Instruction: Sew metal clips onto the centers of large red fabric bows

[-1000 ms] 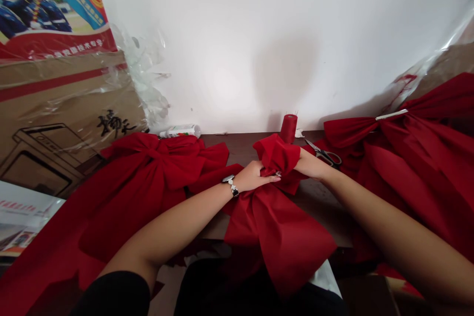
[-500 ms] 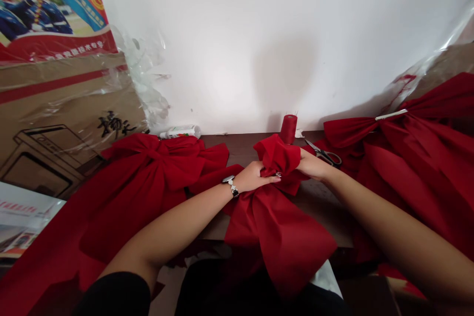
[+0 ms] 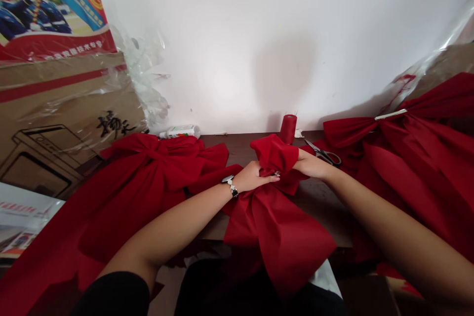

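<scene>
Gathered red fabric, bunched in the middle like a bow (image 3: 292, 227), lies over the table's front edge, its wide lower part hanging down. My left hand (image 3: 255, 177) is closed round the gathered middle from the left, thumb along the front; a ring and a wrist watch show on it. From the right, my right hand (image 3: 309, 164) reaches behind the upper puffed loop; its fingers are hidden by the cloth. Just behind the loop stands a cone of red thread (image 3: 288, 129) with needles sticking up from its top.
Scissors (image 3: 324, 153) lie right of the thread. A finished-looking red bow (image 3: 155, 158) spreads over the left side, near a white tube (image 3: 181, 132). More red fabric (image 3: 418, 158) with a pale strip is heaped at right. A cardboard box (image 3: 66, 123) stands at left against the white wall (image 3: 222, 34).
The upper loop of the bow has shifted slightly left, and my right hand with it. My left hand keeps its hold in nearly the same place.
</scene>
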Demonstrator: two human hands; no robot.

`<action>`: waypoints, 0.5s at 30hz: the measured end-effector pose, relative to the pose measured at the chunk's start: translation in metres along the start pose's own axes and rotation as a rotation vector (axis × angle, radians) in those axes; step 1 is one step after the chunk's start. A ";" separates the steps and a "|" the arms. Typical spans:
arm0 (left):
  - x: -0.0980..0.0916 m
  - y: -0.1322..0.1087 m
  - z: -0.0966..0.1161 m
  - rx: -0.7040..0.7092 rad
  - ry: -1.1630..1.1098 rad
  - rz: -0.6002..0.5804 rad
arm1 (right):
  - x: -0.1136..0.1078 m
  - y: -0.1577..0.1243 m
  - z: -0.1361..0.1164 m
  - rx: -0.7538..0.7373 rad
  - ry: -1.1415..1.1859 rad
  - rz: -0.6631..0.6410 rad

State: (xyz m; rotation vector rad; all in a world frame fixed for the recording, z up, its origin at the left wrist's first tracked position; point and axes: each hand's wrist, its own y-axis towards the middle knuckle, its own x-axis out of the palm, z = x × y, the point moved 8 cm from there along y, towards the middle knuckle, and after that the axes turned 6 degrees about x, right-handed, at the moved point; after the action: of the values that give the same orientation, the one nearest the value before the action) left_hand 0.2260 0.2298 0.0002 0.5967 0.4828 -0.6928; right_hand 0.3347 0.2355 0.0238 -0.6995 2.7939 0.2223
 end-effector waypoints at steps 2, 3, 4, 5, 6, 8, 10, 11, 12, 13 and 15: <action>-0.002 0.000 0.000 0.000 0.000 0.019 | 0.000 0.000 -0.003 -0.034 -0.019 0.004; -0.003 -0.001 0.001 -0.002 -0.001 0.029 | 0.000 -0.001 -0.006 -0.054 -0.027 0.008; -0.004 -0.001 0.001 -0.004 -0.003 0.039 | 0.000 -0.002 -0.008 -0.073 -0.033 0.008; -0.004 -0.002 0.002 -0.005 -0.009 0.047 | 0.000 -0.002 -0.011 -0.090 -0.036 0.001; -0.005 -0.002 0.003 -0.005 -0.016 0.056 | 0.001 -0.003 -0.013 -0.102 -0.036 -0.012; -0.007 -0.003 0.005 -0.001 -0.037 0.073 | 0.002 -0.005 -0.016 -0.116 -0.039 -0.049; -0.007 -0.003 0.007 0.007 -0.061 0.079 | 0.002 -0.007 -0.018 -0.131 -0.060 -0.075; -0.007 -0.003 0.007 0.013 -0.065 0.082 | 0.002 -0.008 -0.019 -0.144 -0.081 -0.082; -0.008 -0.003 0.007 0.021 -0.060 0.088 | 0.003 -0.009 -0.020 -0.160 -0.106 -0.084; -0.009 -0.003 0.008 0.030 -0.048 0.098 | 0.003 -0.009 -0.021 -0.178 -0.130 -0.080; -0.011 -0.003 0.008 0.054 -0.013 0.126 | 0.005 -0.011 -0.023 -0.211 -0.166 -0.062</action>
State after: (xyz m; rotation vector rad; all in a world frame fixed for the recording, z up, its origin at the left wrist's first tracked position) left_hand 0.2183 0.2277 0.0116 0.6672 0.4116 -0.5914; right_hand 0.3306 0.2187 0.0435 -0.7755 2.6106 0.5435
